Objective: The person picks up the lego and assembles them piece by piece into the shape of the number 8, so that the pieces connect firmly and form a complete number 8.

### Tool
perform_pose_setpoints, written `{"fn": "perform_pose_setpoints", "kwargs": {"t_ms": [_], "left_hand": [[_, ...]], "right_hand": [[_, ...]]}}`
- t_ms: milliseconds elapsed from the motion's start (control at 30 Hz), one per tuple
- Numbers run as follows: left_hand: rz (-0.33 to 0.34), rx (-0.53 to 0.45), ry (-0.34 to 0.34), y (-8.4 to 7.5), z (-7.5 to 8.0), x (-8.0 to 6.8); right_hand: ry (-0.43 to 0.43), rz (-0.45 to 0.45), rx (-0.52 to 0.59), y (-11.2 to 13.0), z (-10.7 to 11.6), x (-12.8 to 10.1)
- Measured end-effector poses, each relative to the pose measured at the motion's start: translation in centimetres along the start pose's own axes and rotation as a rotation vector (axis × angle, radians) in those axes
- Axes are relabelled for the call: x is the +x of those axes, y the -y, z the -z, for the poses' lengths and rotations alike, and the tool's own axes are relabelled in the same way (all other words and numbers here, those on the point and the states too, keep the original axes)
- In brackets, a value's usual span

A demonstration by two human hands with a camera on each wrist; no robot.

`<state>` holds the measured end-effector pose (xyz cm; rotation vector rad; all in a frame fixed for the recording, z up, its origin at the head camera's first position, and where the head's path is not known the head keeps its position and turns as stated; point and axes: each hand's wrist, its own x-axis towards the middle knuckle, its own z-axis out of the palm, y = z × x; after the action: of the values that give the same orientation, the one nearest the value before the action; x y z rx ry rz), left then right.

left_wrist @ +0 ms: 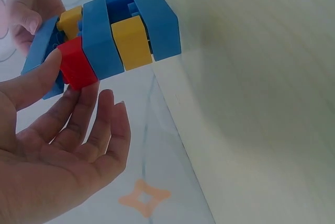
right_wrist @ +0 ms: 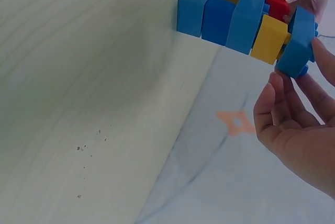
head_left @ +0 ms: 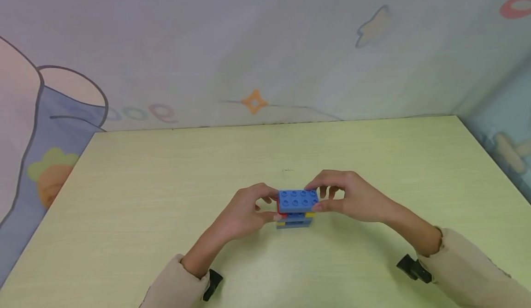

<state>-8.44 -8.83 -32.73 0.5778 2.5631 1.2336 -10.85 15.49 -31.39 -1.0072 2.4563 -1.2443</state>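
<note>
**Both hands on the top brick of a small stack**

My left thumb [left_wrist: 36, 80] presses the side of the red brick [left_wrist: 77, 67], with the other fingers of my left hand [head_left: 244, 213] loosely spread beneath it rather than wrapped round; I read this as a steadying touch, so the lower layers do not slide. My right hand [head_left: 352, 197] curls in from the other side, thumb and fingertips [right_wrist: 269, 96] pinching the end of the blue top brick [head_left: 297, 200], the grip narrow and set only on that studded piece, probably so I can seat it squarely.

Between my hands stands the brick stack [head_left: 294, 211]: a blue base plate on the table, blue and yellow pieces above it, a blue plate, then red and yellow, then the blue top brick. The yellow brick [right_wrist: 268, 38] sits on my right, the red one on my left. The stack rests on the table [head_left: 166, 183], roughly midway between its left and right edges and nearer the front edge than the far edge by the wall [head_left: 249, 45].

My sleeves [head_left: 477, 266] lie low over the front edge.
</note>
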Motion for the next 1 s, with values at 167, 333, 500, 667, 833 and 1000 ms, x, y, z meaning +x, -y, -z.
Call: {"fn": "perform_pose_setpoints", "kwargs": {"t_ms": [167,333,500,667,833,1000], "left_hand": [[-0.003,0.012,-0.001,-0.02,-0.05,0.00],[0.004,0.012,0.002,-0.03,-0.05,-0.02],[0.006,0.008,-0.002,-0.05,-0.08,-0.09],[0.000,0.001,-0.006,-0.14,-0.12,-0.23],[-0.009,0.022,-0.016,-0.16,-0.25,-0.35],[-0.032,0.051,-0.038,-0.21,-0.42,-0.50]], "right_hand": [[-0.008,0.014,-0.002,-0.09,-0.16,-0.05],[-0.018,0.032,-0.006,-0.11,-0.27,-0.06],[-0.024,0.042,-0.020,-0.11,-0.38,-0.12],[-0.037,0.047,-0.042,-0.02,-0.45,-0.14],[-0.045,0.053,-0.039,0.08,-0.57,-0.13],[-0.050,0.056,-0.046,0.27,-0.56,-0.21]]}}
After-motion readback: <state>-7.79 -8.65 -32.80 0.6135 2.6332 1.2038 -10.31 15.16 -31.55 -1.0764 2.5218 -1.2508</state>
